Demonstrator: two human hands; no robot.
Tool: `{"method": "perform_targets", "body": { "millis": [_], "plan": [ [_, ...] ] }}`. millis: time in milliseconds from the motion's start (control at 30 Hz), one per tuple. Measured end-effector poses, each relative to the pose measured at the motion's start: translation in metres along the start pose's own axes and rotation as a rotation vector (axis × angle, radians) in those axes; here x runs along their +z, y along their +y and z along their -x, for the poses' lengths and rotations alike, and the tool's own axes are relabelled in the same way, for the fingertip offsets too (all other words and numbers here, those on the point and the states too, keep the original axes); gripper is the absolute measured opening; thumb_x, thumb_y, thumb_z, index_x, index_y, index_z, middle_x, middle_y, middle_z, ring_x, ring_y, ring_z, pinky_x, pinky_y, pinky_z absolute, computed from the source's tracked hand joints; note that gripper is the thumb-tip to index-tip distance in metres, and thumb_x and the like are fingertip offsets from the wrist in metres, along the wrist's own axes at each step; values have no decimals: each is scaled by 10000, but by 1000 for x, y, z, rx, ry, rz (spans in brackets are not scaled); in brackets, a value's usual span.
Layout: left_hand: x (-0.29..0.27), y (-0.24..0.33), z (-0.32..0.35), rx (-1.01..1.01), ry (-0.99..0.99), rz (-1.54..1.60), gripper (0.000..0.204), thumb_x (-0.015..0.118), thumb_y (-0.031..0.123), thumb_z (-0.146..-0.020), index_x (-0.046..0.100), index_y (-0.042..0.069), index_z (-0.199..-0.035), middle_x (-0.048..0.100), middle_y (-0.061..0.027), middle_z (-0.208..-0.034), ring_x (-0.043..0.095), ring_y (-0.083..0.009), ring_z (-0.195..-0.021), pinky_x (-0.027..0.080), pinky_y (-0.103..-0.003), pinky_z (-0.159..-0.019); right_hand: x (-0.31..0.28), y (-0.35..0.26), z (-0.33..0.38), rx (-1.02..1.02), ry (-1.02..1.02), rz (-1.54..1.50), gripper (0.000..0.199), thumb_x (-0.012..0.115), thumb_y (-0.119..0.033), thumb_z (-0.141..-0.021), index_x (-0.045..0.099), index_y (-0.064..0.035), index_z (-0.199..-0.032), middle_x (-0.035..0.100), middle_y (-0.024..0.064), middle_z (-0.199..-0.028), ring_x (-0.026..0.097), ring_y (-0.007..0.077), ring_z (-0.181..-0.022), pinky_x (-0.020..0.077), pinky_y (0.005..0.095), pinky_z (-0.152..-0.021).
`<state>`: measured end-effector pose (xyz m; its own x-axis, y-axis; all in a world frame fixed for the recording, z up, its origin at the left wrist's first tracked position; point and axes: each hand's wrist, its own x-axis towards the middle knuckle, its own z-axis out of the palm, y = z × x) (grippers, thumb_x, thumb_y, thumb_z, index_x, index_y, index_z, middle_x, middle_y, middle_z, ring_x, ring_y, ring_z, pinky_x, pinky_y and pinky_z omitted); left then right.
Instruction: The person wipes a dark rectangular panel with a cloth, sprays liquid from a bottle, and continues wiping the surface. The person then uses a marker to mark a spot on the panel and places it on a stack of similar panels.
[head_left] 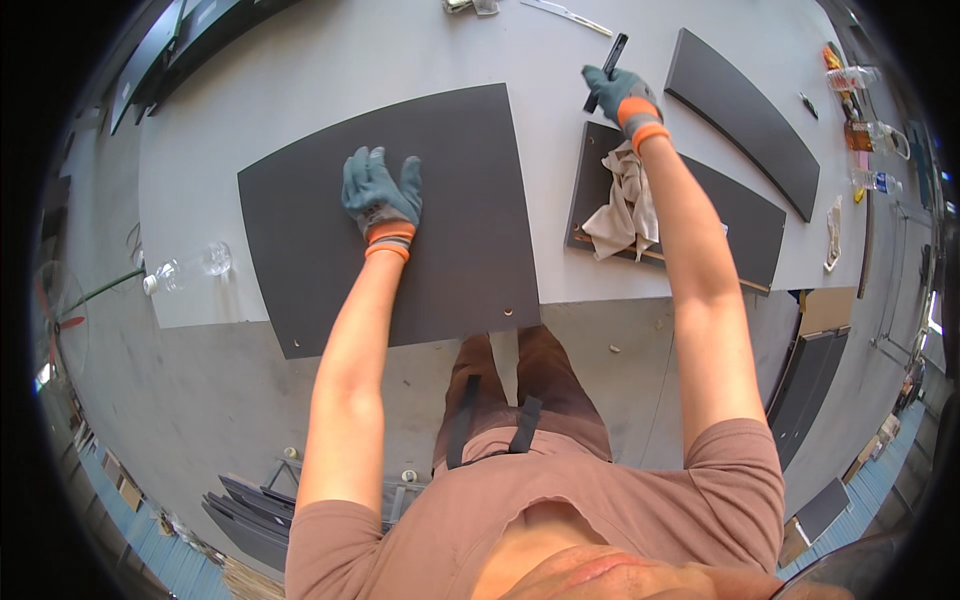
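Note:
My left hand (380, 192), in a grey-green work glove with an orange cuff, lies flat with its fingers stretched out on a large dark grey panel (460, 220). The panel has a curved far edge, small holes near its close corners, and overhangs the table's near edge. Up at the right, my right hand (622, 92), gloved alike, is closed around a slim black stick-shaped tool (619, 47) whose exact kind I cannot make out. Below that hand a crumpled beige cloth (627, 208) rests on a smaller dark panel (740, 215), partly hidden by my forearm.
Another curved dark panel (745, 120) lies at the far right of the grey table (420, 50). A white-handled knife-like tool (568, 16) is at the back. One clear bottle (188, 268) lies at the left; several more bottles (878, 182) line the right edge. Dark panels (190, 50) stand far left.

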<state>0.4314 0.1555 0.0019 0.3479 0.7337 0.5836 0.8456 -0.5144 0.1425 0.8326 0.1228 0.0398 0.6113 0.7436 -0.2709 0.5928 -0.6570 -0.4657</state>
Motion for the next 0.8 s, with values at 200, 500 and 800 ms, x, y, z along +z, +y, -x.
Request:
{"method": "perform_targets", "body": {
  "millis": [200,500,800],
  "plan": [
    [4,-5,3,-41,-59,3,476,819,397,-875,700,55,-1184,652,-132,-1311,629,-367,-1235,533,-497,-994,3,-51,-66,-69,322,599,657,615,-734,-878,789,-127,-1058,776,128,-914,753,343,-857,571,470,-771],
    [10,-3,3,-34,-70,-5,460,805,396,-889,695,82,-1207,653,-127,-1317,618,-360,-1260,525,-486,-1005,146,-142,-142,-714,285,340,389,458,-325,-1054,643,-260,-1389,614,89,-1471,527,338,-1402,418,441,-1193],
    [19,-17,8,10,-7,28,410,823,384,-874,730,71,-1121,690,-154,-1247,655,-373,-1186,539,-498,-989,110,-124,-48,-841,173,150,165,671,-179,-904,801,-180,-1005,757,148,-1071,706,375,-1049,572,481,-903]
  ]
}}
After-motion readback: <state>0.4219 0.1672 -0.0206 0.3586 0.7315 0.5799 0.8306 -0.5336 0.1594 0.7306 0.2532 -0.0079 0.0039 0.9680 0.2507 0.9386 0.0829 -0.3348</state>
